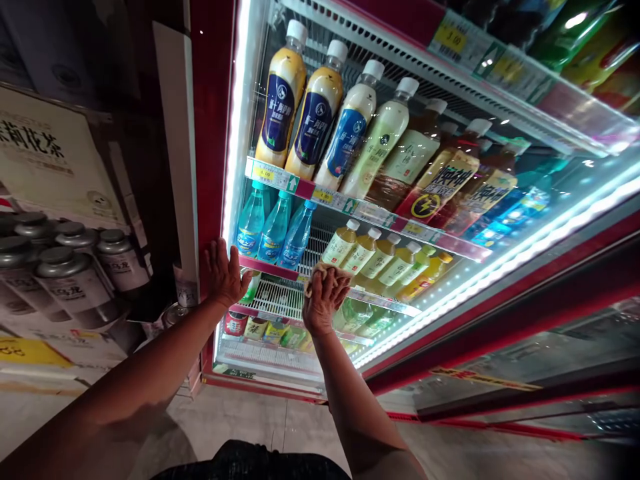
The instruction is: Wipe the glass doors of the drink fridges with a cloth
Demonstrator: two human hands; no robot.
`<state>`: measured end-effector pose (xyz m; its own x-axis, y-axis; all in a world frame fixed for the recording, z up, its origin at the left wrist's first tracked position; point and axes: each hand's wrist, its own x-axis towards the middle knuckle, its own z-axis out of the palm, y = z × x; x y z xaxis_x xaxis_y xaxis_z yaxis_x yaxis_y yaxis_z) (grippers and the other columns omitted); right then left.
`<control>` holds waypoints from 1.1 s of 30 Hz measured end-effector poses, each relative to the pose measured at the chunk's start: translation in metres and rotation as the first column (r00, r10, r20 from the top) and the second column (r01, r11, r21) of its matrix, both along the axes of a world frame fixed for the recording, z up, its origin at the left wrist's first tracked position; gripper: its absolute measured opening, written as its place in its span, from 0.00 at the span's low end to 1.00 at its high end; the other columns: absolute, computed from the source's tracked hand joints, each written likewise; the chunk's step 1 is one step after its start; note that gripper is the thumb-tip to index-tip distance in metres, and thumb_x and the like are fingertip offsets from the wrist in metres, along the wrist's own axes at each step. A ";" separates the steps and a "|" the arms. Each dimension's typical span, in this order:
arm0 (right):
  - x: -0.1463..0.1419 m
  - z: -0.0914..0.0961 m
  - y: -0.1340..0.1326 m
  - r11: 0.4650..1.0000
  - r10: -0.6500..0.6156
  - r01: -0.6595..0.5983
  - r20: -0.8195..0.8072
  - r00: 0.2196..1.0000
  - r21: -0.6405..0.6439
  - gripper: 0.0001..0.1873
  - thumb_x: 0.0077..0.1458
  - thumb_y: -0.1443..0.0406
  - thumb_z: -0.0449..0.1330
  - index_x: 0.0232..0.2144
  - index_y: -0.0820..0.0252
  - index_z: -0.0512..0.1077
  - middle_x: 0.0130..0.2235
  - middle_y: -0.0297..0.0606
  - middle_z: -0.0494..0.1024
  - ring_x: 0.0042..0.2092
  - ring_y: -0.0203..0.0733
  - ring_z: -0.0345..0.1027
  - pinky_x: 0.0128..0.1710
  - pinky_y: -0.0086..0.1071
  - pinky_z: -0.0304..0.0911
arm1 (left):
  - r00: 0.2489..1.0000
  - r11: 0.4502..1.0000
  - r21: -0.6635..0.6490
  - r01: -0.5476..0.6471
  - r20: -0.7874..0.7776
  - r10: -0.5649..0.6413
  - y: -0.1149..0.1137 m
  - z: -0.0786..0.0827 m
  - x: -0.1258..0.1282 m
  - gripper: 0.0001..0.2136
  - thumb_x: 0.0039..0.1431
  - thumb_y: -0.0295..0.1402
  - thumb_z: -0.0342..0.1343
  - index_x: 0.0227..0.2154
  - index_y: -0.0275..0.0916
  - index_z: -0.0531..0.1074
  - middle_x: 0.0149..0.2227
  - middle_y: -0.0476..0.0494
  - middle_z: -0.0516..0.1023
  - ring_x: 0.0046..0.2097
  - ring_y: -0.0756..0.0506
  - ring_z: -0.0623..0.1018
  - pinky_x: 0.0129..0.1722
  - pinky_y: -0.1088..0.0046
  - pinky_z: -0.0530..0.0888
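Note:
An open drinks fridge with a red frame (213,133) and lit wire shelves stands in front of me. My left hand (226,272) lies flat with fingers spread against the fridge's left frame, beside the blue water bottles (273,230). My right hand (324,297) is closed on a crumpled tan cloth (325,270), pressed at the front edge of a wire shelf (280,297). Just behind that hand stands a row of small yellow-green tea bottles (380,257).
The top shelf holds tall yellow and white bottles (320,107) and brown tea bottles (450,177). The open glass door (525,333) swings out to the right. Shrink-wrapped silver cans (75,273) and cardboard boxes (50,153) are stacked at the left. Green bottles (360,317) sit lower down.

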<state>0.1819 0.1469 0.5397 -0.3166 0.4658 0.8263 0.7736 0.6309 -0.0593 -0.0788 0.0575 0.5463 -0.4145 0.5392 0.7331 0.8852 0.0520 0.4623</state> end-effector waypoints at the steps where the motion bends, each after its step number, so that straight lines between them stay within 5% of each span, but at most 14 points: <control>1: -0.001 -0.006 -0.003 0.999 0.030 -0.030 0.055 0.998 -0.015 0.28 0.62 0.66 0.55 0.64 0.53 0.70 0.72 0.49 0.60 0.77 0.65 0.25 0.67 0.77 0.38 | 1.000 1.000 -0.005 0.008 -0.002 -0.008 0.000 -0.001 -0.001 0.44 0.65 0.59 0.40 0.69 0.22 0.56 0.73 0.14 0.47 0.77 0.29 0.34 0.71 0.36 0.40; 5: 0.008 -0.019 -0.007 0.997 0.078 -0.075 0.161 0.984 -0.027 0.27 0.62 0.67 0.55 0.62 0.46 0.73 0.70 0.43 0.66 0.77 0.61 0.31 0.70 0.72 0.37 | 1.000 1.000 -0.015 0.026 -0.013 -0.027 0.000 -0.005 -0.004 0.42 0.66 0.57 0.42 0.68 0.23 0.58 0.73 0.16 0.48 0.77 0.28 0.37 0.71 0.36 0.37; 11: -0.025 0.009 -0.008 0.999 -0.025 0.026 -0.016 1.000 0.037 0.33 0.62 0.66 0.54 0.69 0.55 0.64 0.74 0.50 0.54 0.77 0.65 0.23 0.68 0.74 0.36 | 0.993 0.998 0.035 0.047 -0.106 -0.043 0.002 -0.014 -0.008 0.38 0.66 0.51 0.48 0.69 0.24 0.58 0.74 0.17 0.46 0.77 0.27 0.36 0.71 0.35 0.36; 18: -0.050 -0.010 -0.024 0.980 0.088 -0.121 0.204 0.975 0.157 0.27 0.63 0.67 0.57 0.63 0.46 0.71 0.68 0.41 0.70 0.77 0.57 0.31 0.73 0.63 0.32 | 0.960 0.990 0.130 0.048 -0.280 -0.010 0.004 -0.020 -0.012 0.36 0.68 0.46 0.50 0.72 0.28 0.54 0.75 0.21 0.44 0.76 0.29 0.34 0.72 0.36 0.39; 25: -0.081 0.011 -0.027 0.998 0.008 -0.011 0.050 0.999 0.065 0.35 0.64 0.66 0.54 0.72 0.52 0.58 0.75 0.46 0.55 0.77 0.65 0.25 0.69 0.73 0.33 | 0.962 0.998 0.020 0.064 -0.268 -0.056 -0.002 -0.019 -0.016 0.37 0.68 0.45 0.53 0.73 0.33 0.50 0.76 0.25 0.43 0.76 0.30 0.37 0.73 0.38 0.40; 33: -0.102 -0.002 -0.043 0.980 0.152 -0.178 0.240 0.959 0.091 0.30 0.67 0.65 0.53 0.70 0.45 0.63 0.70 0.39 0.67 0.77 0.55 0.36 0.74 0.63 0.28 | 0.941 0.991 -0.088 0.100 -0.315 -0.123 -0.022 -0.017 -0.029 0.31 0.70 0.40 0.51 0.72 0.38 0.55 0.75 0.32 0.52 0.77 0.36 0.46 0.74 0.49 0.49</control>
<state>0.0794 0.1035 0.5372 -0.5691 0.3009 0.7653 0.6425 0.7435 0.1855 -0.1078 0.0358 0.5294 -0.0996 0.6233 0.7756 0.9875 -0.0337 0.1539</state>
